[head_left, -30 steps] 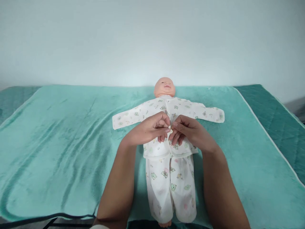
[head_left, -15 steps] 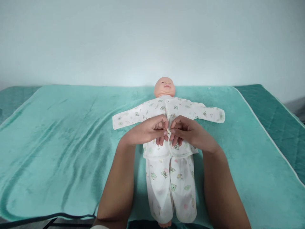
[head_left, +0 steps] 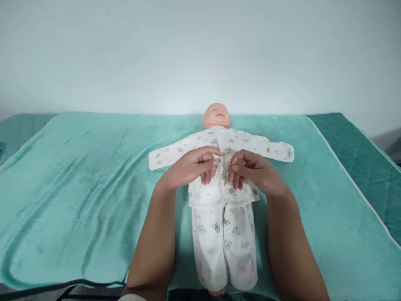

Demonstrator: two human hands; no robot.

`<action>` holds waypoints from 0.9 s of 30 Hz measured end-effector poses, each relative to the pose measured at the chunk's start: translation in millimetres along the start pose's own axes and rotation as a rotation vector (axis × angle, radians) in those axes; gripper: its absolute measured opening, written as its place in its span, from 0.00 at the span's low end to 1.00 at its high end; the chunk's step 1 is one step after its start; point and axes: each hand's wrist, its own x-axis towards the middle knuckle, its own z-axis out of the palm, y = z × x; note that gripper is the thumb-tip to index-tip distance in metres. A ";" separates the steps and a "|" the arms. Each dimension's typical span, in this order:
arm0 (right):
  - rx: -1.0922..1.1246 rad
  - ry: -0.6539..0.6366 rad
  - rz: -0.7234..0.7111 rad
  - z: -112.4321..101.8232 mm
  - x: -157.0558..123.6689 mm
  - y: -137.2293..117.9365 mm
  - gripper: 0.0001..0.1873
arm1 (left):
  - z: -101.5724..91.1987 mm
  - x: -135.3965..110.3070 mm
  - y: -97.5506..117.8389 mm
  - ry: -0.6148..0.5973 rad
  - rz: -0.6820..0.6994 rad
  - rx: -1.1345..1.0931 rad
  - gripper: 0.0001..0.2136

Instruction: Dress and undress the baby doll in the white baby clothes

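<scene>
A baby doll (head_left: pixel 216 116) lies on its back, dressed in a white printed jacket (head_left: pixel 205 196) and matching trousers (head_left: pixel 209 242). Over the jacket's left half hovers my left hand (head_left: pixel 200 165), open, its index finger reaching toward the front seam and its thumb apart. My right hand (head_left: pixel 249 167) is on the other side of the seam, fingers loosely curled and parted, with nothing visible in them. Between the two hands a small button (head_left: pixel 222 170) shows on the jacket front. Both sleeves are spread out sideways.
A wrinkled turquoise blanket (head_left: pixel 78 188) lies under the doll. Darker quilted bedding (head_left: pixel 360 167) shows beyond its right edge, and a pale wall (head_left: pixel 200 54) rises behind. Part of a dark frame (head_left: pixel 75 290) is visible at the lower left.
Both hands have let go of the jacket's button area and drawn apart, left hand leftward and right hand rightward. The button is now uncovered. The doll has stayed in place.
</scene>
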 end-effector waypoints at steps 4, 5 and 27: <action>0.030 0.226 -0.170 3.0 5.1 5.4 0.06 | 7.1 14.8 -15.0 0.534 0.236 0.181 0.09; 0.020 0.300 -0.213 4.6 7.6 7.5 0.05 | 9.3 19.8 -19.5 0.632 0.306 0.275 0.09; -1.007 0.360 -0.391 -0.3 45.9 23.5 0.24 | 13.3 42.3 -41.4 0.564 0.385 0.608 0.19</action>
